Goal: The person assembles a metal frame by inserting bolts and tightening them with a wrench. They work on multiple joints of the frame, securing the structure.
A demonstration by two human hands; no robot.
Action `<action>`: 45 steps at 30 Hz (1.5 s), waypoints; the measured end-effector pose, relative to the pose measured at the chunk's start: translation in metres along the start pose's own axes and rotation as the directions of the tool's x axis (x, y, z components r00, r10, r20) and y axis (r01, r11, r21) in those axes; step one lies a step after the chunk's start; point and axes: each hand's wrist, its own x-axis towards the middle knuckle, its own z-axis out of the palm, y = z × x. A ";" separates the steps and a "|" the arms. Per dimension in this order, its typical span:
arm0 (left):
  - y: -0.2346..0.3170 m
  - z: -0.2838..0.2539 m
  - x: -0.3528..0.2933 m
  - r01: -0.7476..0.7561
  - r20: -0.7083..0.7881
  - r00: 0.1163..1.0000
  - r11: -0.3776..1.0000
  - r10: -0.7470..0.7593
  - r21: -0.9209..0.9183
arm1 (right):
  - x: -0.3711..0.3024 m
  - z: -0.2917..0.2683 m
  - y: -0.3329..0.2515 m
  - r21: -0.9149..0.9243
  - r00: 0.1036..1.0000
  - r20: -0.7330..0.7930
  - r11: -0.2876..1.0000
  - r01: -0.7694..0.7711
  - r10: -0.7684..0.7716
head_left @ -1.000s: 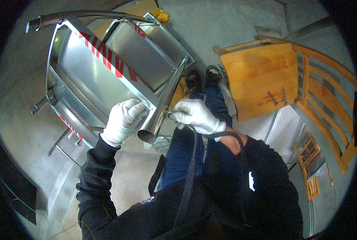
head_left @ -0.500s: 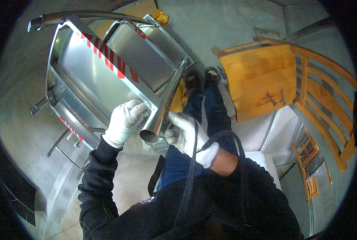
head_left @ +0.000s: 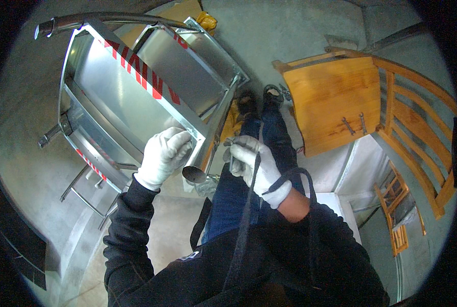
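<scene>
A metal cart [head_left: 117, 82] with shiny shelf trays and red markings lies tilted on the left. My left hand [head_left: 165, 156], in a white glove, is closed at the corner of the nearest tray, fingers curled against its edge; what they pinch is hidden. Just right of it, an open-ended round tube [head_left: 194, 174] of the cart's frame points toward me. My right hand [head_left: 254, 162], also gloved, is closed on a small grey metal tool [head_left: 231, 162], a little apart from the tube. Its fingers cover most of the tool, so its exact kind does not show.
A wooden chair [head_left: 331, 97] stands on the right, with two wrenches [head_left: 355, 124] on its seat. My legs stretch out between cart and chair. A crumpled clear plastic bag [head_left: 206, 187] lies below the tube. Dark straps [head_left: 243, 225] hang near my right wrist.
My right hand has drawn back from the tube, slightly right, and the metal tool now shows in its fingers. The left hand stays at the tray corner, barely shifted.
</scene>
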 end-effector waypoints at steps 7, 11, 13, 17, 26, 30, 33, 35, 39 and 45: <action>0.000 0.001 0.000 0.057 0.035 0.998 0.998 -0.057 0.004 | 0.002 -0.004 0.003 -0.314 0.992 0.053 0.941 0.129 -0.119; 0.001 0.000 0.000 0.063 0.052 0.997 0.998 -0.065 0.026 | 0.008 -0.003 0.010 -0.473 0.962 0.103 0.838 0.271 -0.253; 0.001 0.000 0.000 0.061 0.050 0.997 0.998 -0.062 0.029 | 0.010 -0.003 0.010 -0.488 0.956 0.114 0.823 0.289 -0.268; 0.001 0.000 0.000 0.052 0.041 0.998 0.998 -0.053 0.027 | 0.013 -0.009 0.014 -0.477 0.948 0.143 0.819 0.319 -0.286; 0.002 0.001 0.000 0.070 0.040 0.997 0.997 -0.071 0.018 | 0.016 -0.011 0.014 -0.571 0.866 0.264 0.655 0.495 -0.424; 0.001 0.000 -0.001 0.070 0.036 0.997 0.997 -0.070 0.018 | 0.019 -0.009 0.012 -0.645 0.823 0.305 0.532 0.549 -0.479; 0.001 0.001 0.000 0.085 0.062 0.994 0.996 -0.087 0.032 | 0.034 -0.018 0.012 -0.635 0.499 0.531 0.068 0.769 -0.684; 0.003 0.000 0.000 0.090 0.059 0.994 0.995 -0.093 0.041 | 0.038 -0.023 0.004 -0.606 0.493 0.642 0.005 0.795 -0.587; 0.004 -0.002 0.000 0.080 0.047 0.996 0.997 -0.081 0.016 | 0.038 -0.023 -0.019 -0.604 0.504 0.759 -0.158 0.781 -0.411; 0.005 -0.003 0.003 0.065 0.057 0.996 0.998 -0.065 0.005 | 0.035 -0.019 -0.016 -0.617 0.562 0.676 0.051 0.785 -0.476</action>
